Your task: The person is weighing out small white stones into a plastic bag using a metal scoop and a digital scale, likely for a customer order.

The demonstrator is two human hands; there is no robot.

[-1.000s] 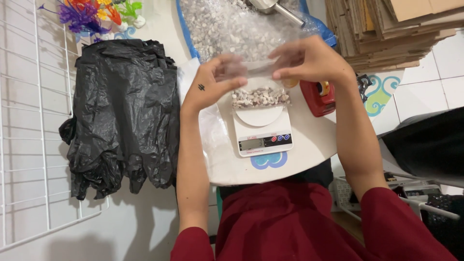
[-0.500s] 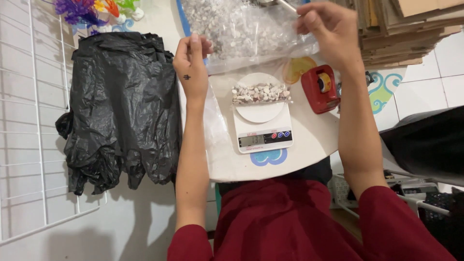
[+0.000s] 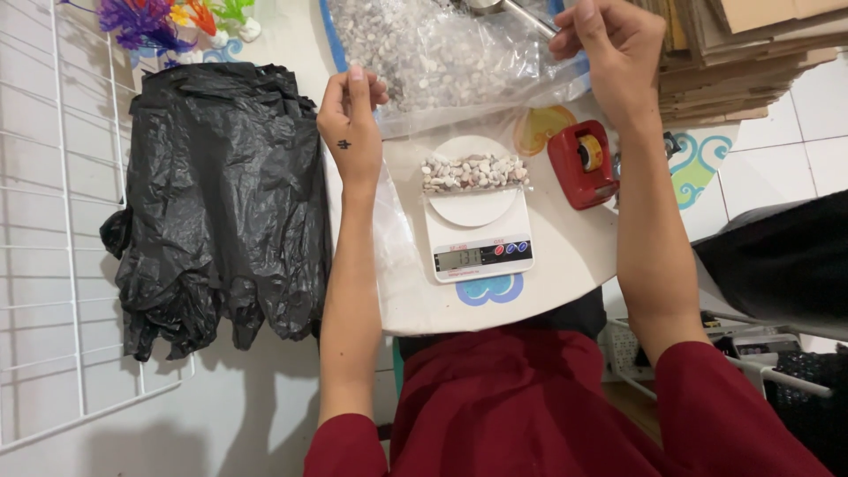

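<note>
A small clear bag of pale pebbles [image 3: 474, 172] lies on the round pan of a white digital scale [image 3: 478, 231]. Behind it sits a large clear plastic bag [image 3: 450, 57] full of small white stones. My left hand [image 3: 350, 119] grips that large bag's near left edge. My right hand [image 3: 611, 46] is at the bag's right side, fingers closed around the end of a metal scoop handle [image 3: 521, 15] that pokes out of the stones. Neither hand touches the small bag or the scale.
A red tape dispenser [image 3: 580, 164] stands right of the scale on the round white table [image 3: 565, 265]. Crumpled black plastic bags [image 3: 221, 194] lie to the left, beside a white wire rack [image 3: 53, 230]. Flattened cardboard [image 3: 733, 53] is stacked at the back right.
Both hands let go of the small pebble bag, which now rests on the scale. The left hand went to the large bag's edge and the right hand reached back to the scoop handle.
</note>
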